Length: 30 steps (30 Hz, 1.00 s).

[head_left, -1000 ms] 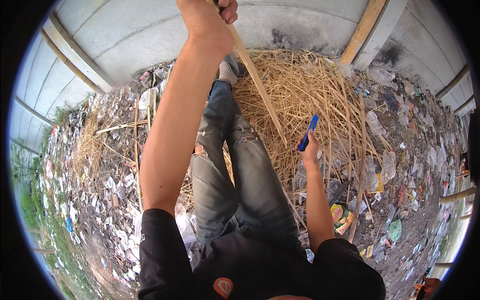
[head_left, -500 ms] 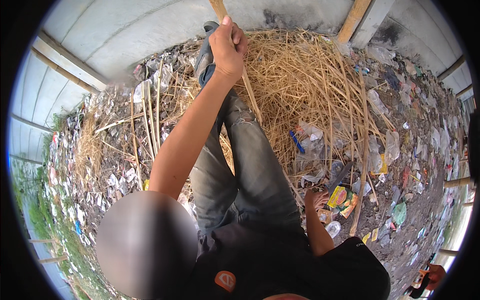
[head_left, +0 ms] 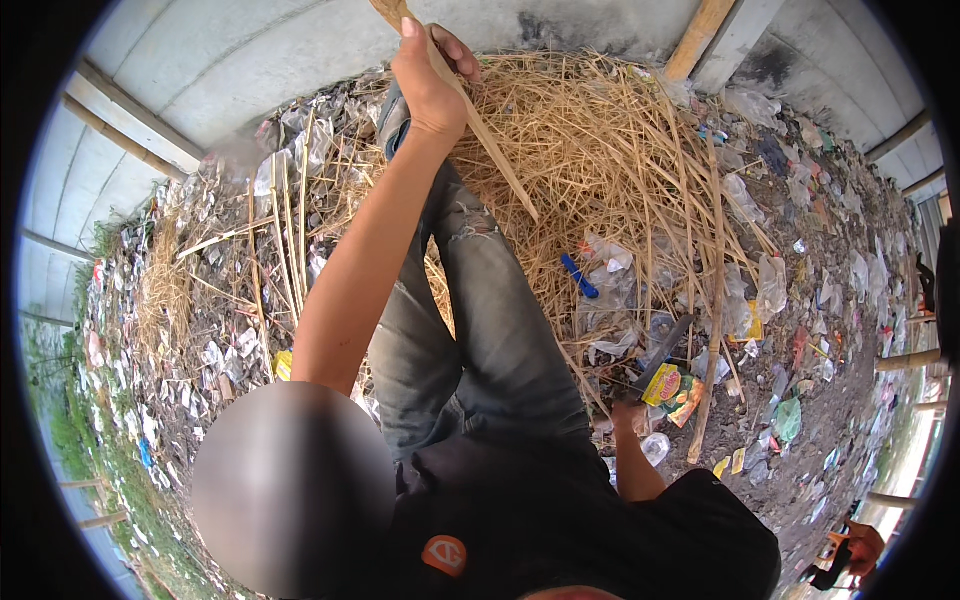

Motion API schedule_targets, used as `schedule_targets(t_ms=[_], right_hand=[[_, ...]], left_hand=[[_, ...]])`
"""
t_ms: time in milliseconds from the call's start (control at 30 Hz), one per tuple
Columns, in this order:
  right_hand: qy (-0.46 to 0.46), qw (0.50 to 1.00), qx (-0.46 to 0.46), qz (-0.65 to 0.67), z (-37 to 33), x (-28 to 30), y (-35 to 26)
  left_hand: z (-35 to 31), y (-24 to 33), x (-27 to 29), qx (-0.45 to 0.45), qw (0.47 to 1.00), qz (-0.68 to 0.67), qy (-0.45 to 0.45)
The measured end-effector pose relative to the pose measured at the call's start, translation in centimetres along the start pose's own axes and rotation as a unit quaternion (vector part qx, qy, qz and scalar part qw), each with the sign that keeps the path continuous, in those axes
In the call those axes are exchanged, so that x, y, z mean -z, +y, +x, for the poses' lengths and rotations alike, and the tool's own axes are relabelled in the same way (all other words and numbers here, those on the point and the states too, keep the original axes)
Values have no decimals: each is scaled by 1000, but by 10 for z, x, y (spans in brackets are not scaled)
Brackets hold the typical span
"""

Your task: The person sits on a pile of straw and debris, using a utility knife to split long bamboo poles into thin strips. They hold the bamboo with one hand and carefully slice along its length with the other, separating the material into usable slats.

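Observation:
My left hand (head_left: 432, 90) reaches to the top of the view, its thumb and fingers closed around a long, flat bamboo strip (head_left: 503, 160). The strip slants down to the right, and its pointed lower end hangs over the straw pile; its upper end runs out of the picture. Low on the right, my right hand (head_left: 628, 412) grips the handle end of a dark-bladed knife (head_left: 666, 345). The blade points up and to the right, close above the littered ground. Beside it lies a yellow and green packet (head_left: 672, 393). The knife handle is mostly hidden in my fingers.
A heap of dry bamboo shavings (head_left: 590, 150) lies beyond my outstretched legs (head_left: 500, 330). A long stick (head_left: 713, 300) lies right of the knife. Upright strips (head_left: 283, 235) stand at left. A grey panel wall (head_left: 300, 60) closes the far side. Plastic litter covers the ground.
My left hand has shifted up and left, and the bamboo strip now slants more, its lower end farther right. My right hand and the knife have moved slightly lower and left.

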State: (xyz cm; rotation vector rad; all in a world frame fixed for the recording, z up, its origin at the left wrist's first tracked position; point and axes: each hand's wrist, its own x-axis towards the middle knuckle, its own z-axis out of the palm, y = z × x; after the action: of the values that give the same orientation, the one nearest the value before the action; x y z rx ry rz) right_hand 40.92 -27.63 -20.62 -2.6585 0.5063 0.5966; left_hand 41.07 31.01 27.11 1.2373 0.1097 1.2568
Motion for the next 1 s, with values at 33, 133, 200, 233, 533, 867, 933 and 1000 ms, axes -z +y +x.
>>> schedule_targets(t_ms=[33, 133, 200, 233, 533, 867, 933, 1000], right_hand=[[55, 998, 6, 0, -4, 3, 3], [213, 977, 11, 16, -19, 7, 2], [107, 984, 8, 140, -24, 34, -4], [-43, 923, -93, 370, -28, 41, -7], [-253, 875, 121, 394, -114, 200, -194], [-88, 679, 429, 588, -201, 232, -366], [-142, 677, 429, 581, -182, 156, -347], [-88, 784, 472, 393, -154, 77, -310]], left_hand=[[6, 20, -8, -20, 1000, 7, 19], [34, 53, -7, -67, 994, -67, 49], [47, 70, 4, -65, 991, -108, 41], [51, 75, 7, -46, 992, -117, 28], [50, 59, -20, -13, 992, -121, -19], [41, 14, -75, -13, 996, -83, -7], [34, 10, -83, 0, 998, -68, -3], [34, 14, -92, -7, 999, -44, 7]])
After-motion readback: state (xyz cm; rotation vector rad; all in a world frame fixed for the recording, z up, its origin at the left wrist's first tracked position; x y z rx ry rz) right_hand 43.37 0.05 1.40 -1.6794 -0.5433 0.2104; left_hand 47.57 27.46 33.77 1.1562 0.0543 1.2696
